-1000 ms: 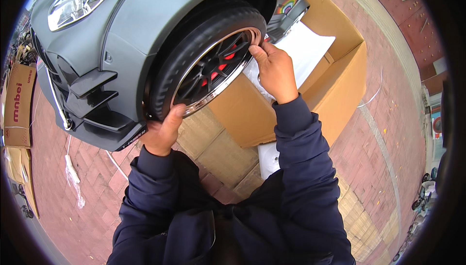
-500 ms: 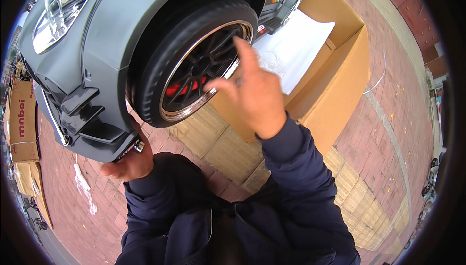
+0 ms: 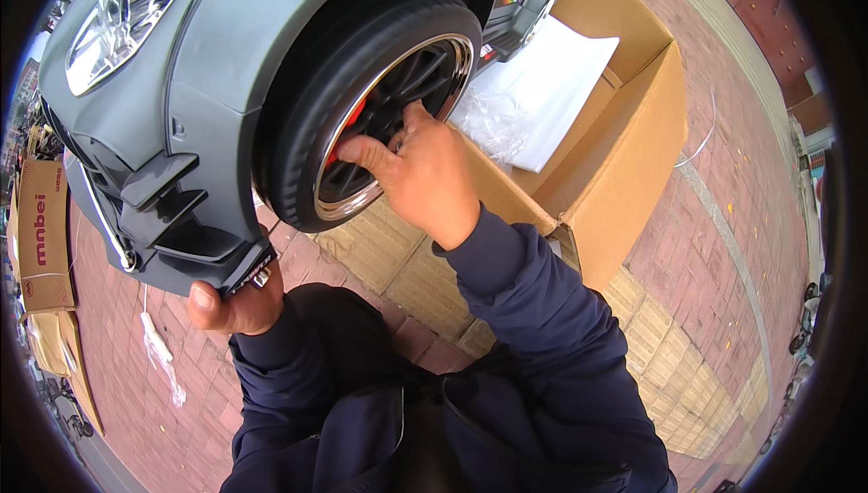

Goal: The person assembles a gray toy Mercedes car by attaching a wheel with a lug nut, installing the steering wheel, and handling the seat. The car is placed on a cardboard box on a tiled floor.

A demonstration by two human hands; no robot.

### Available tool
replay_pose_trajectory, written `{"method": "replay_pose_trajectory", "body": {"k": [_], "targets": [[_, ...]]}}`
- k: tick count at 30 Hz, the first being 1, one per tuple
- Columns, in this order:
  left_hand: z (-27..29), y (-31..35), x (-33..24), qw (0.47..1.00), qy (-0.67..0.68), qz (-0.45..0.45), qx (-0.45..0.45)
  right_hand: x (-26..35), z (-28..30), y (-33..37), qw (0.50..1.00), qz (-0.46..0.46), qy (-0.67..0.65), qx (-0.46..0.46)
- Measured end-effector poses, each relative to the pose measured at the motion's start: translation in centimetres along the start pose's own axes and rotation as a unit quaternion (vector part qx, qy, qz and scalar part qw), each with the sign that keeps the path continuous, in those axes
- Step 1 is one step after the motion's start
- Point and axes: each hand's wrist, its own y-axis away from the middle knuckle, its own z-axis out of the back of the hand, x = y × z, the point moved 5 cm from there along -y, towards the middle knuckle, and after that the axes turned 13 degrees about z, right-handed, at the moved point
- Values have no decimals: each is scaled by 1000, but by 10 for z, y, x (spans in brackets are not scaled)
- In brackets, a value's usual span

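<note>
A large grey ride-on toy car [image 3: 212, 77] fills the upper left, its front corner raised off the paving. My left hand [image 3: 240, 308] is cupped around the lower corner of its front bumper [image 3: 203, 244], thumb outside, other fingers hidden beneath. My right hand [image 3: 429, 172] is at the front wheel [image 3: 294, 145], a black tyre with a shiny coppery rim and dark spokes. Its thumb and index finger reach in among the spokes, partly hidden, gripping the wheel there. A red part shows behind the spokes.
An open cardboard box [image 3: 633, 168] stands right of the wheel, holding a white sheet [image 3: 565, 86] and clear plastic film [image 3: 493, 118]. Cardboard [image 3: 41, 231] stands at far left. A white piece in clear wrapping [image 3: 158, 339] lies on the brick paving, a thin white strap [image 3: 705, 145] beyond the box.
My right hand has moved left, from hovering with spread fingers before the wheel to gripping among its spokes. The red part behind the spokes appears higher. My left hand stays under the bumper.
</note>
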Motion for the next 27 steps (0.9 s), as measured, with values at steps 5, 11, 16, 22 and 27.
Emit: {"method": "replay_pose_trajectory", "body": {"k": [5, 11, 16, 22, 27], "targets": [[-3, -2, 2, 1000, -3, -20, 1, 4, 0, 0, 948, 166, 260, 76], [-3, -2, 5, 1000, 20, -14, -9, 9, 7, -6, 954, 177, 232, 74], [-3, -1, 6, 1000, 25, -12, -12, -7, -9, 6, 983, -121, -134, -17], [-2, 0, 5, 998, 40, -39, -23, -7, -6, -4, 991, 55, 116, 32], [-1, 1, 8, 998, 3, -47, -35, 1, -6, -12, 887, 267, 358, 122]]}}
